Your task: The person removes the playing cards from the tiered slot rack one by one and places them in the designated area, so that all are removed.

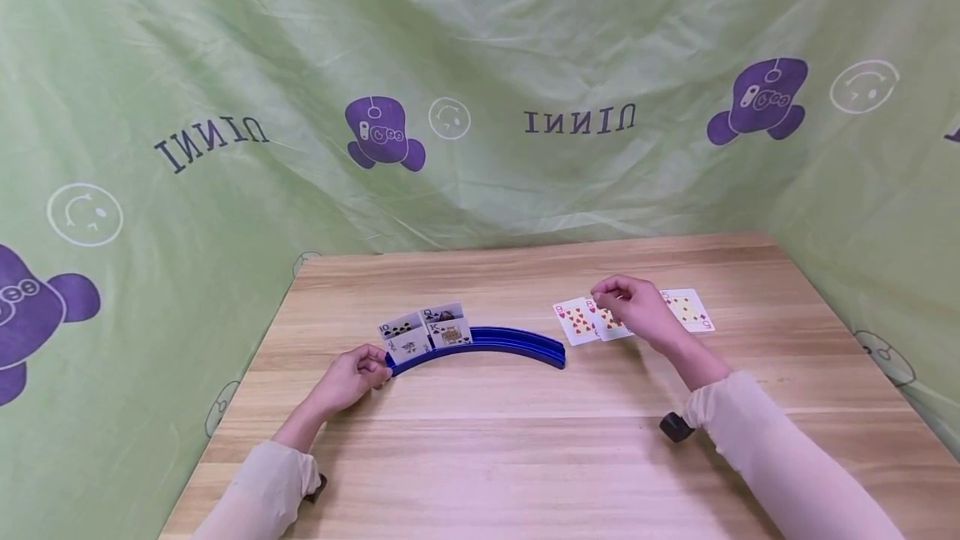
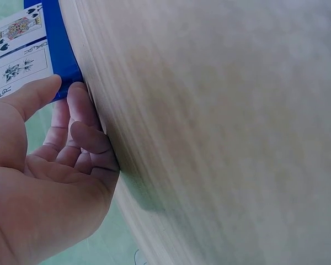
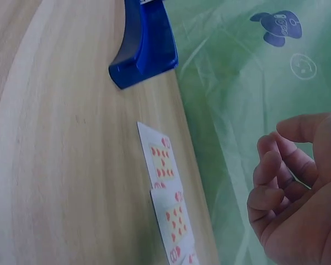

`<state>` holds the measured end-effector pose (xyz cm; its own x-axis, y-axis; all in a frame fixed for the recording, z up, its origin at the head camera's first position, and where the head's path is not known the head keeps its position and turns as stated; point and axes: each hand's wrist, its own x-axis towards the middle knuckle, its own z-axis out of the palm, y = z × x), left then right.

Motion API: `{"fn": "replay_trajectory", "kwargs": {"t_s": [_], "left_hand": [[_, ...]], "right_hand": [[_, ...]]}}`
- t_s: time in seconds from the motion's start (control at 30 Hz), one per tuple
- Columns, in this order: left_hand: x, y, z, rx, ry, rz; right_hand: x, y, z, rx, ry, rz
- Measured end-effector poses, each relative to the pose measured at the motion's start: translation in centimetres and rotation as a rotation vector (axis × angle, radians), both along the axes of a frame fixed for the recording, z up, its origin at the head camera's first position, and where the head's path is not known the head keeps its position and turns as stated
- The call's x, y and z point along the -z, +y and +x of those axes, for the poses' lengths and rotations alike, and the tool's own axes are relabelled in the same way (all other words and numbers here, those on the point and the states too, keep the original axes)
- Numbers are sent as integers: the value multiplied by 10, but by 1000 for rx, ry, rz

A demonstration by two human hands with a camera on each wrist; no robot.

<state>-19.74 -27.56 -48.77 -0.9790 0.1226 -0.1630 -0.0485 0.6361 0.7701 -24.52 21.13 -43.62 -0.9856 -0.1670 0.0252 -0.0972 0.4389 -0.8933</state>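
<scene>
A curved blue card holder (image 1: 517,342) lies on the table. In its left part stand several playing cards, with a joker (image 1: 408,347) and a king of spades (image 1: 452,335) in front and a ten and a queen behind. My left hand (image 1: 348,379) pinches the holder's left end between thumb and index finger. Over the row of loose cards at the right, my right hand (image 1: 636,309) hovers with its fingers loosely bent and nothing visible in them. Below it lie overlapping hearts cards (image 1: 577,321) and a diamonds card (image 1: 688,311); the hand hides the row's middle.
The wooden table (image 1: 495,448) carries the holder and the cards. Behind it and at both sides hangs a green printed curtain (image 1: 480,40). A dark band device (image 1: 677,427) sits at the right sleeve.
</scene>
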Motion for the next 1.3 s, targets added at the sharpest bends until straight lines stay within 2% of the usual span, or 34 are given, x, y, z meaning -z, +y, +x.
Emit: {"fn": "replay_trajectory", "kwargs": {"t_s": [0.4, 0.53, 0.83, 1.03, 1.3], "left_hand": [[-2, 0, 1, 23, 3, 33], [-2, 0, 1, 14, 0, 37], [-2, -1, 1, 5, -14, 7], [0, -3, 1, 15, 1, -3], [-1, -1, 1, 20, 7, -8]], "right_hand": [[5, -31, -1, -61, 8, -43], [5, -40, 0, -70, 7, -57], [3, -64, 6, -108, -3, -72], [8, -77, 8, -138, 13, -82], [6, -92, 9, -152, -3, -86]]}}
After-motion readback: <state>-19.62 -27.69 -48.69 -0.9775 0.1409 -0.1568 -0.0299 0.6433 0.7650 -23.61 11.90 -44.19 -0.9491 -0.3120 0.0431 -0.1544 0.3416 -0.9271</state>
